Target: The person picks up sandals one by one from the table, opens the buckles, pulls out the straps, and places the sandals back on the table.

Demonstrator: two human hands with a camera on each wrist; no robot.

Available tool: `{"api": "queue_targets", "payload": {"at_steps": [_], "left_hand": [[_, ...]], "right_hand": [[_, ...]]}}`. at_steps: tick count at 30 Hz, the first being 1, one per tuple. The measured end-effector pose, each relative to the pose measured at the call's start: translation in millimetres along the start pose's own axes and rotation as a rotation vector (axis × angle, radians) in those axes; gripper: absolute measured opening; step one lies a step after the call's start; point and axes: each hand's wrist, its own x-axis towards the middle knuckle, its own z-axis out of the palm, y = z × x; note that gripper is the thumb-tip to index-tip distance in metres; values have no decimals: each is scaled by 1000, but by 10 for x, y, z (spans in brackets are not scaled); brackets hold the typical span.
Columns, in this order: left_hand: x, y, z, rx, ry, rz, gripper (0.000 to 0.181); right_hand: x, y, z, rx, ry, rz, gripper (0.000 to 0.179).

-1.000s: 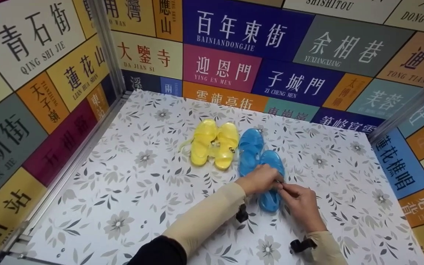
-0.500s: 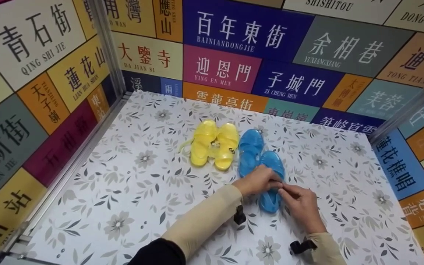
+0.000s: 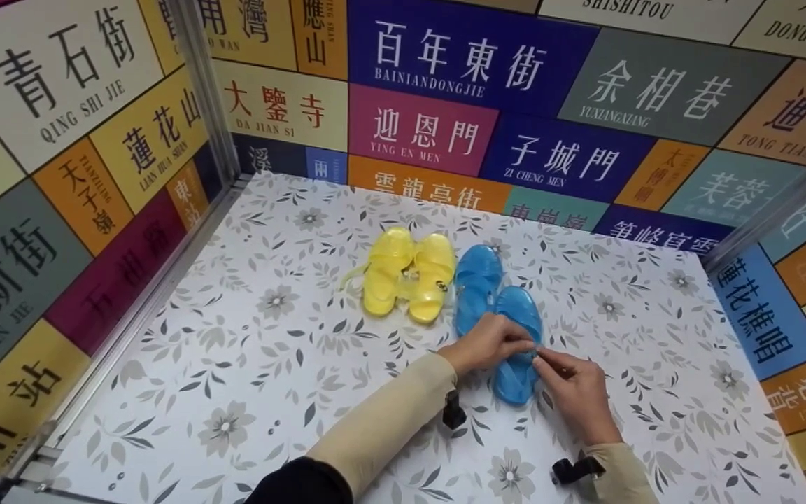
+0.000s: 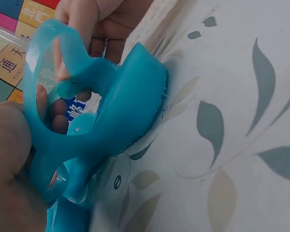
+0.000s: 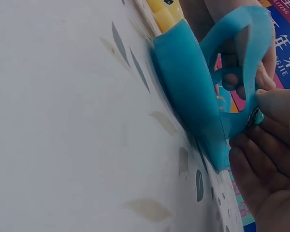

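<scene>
A pair of blue jelly sandals lies near the middle of the table: the left sandal (image 3: 476, 280) slightly farther back, the right sandal (image 3: 516, 308) nearer. My left hand (image 3: 490, 344) reaches across the right sandal and pinches its ankle strap (image 5: 253, 63). From the other side, my right hand (image 3: 576, 388) pinches the strap's end by a small shiny buckle (image 5: 254, 117). The fingertips of both hands nearly meet at the sandal's outer side. In the left wrist view, the heel (image 4: 135, 92) stands close in front of the hands. My left fingers partly hide the sandal's middle.
A pair of yellow jelly sandals (image 3: 431, 297) lies just left of the blue pair, one loose strap (image 3: 352, 275) sticking out. White flowered cloth (image 3: 224, 427) covers the table. Sign-printed panels (image 3: 445, 63) and metal posts (image 3: 210, 91) border its back and sides.
My left wrist has drawn slightly to the left, and its fingertips have shifted a little at the strap. My right hand and both pairs of sandals stay nearly in place.
</scene>
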Motion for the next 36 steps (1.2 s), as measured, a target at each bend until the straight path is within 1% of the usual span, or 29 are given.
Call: {"api": "queue_targets", "payload": {"at_steps": [5, 8, 12, 15, 17, 18, 20, 22, 23, 25, 28, 32, 34, 36], "left_hand": [[-23, 17, 0, 17, 11, 1, 17], [-40, 30, 11, 22, 25, -7, 19], [-58, 33, 23, 22, 51, -13, 20], [-71, 14, 5, 16, 99, -37, 21], [-78, -2, -20, 15, 107, -47, 21], [-80, -4, -32, 17, 99, -45, 21], [-84, -7, -50, 30, 57, -30, 21], [-88, -10, -60, 58, 8, 6, 20], [-88, -14, -61, 72, -6, 23, 19], [-94, -19, -67, 103, -11, 46, 17], [-115, 3, -83, 155, 9, 71, 15], [-192, 70, -90, 187, 45, 82, 16], [-256, 94, -85, 193, 78, 97, 17], [-329, 108, -80, 183, 131, 128, 18]], "right_hand": [[-23, -162, 14, 34, 11, 16, 23], [-29, -202, 25, 57, 15, 29, 23], [-29, -103, 36, 76, 9, 47, 23], [-38, -9, 19, 110, 4, 71, 23], [-46, 32, -4, 132, 4, 83, 23], [-50, 41, -15, 145, 3, 90, 23], [-53, 54, -24, 164, 3, 101, 23], [-46, 44, -19, 165, -5, 107, 24], [-40, 36, -11, 162, -9, 111, 24], [-29, 16, 6, 150, -13, 113, 25], [-20, -6, 17, 127, -16, 112, 25], [-30, 1, 22, 90, -26, 103, 28], [-39, 11, 21, 62, -45, 98, 31], [-52, 18, 15, 30, -70, 101, 35]]}}
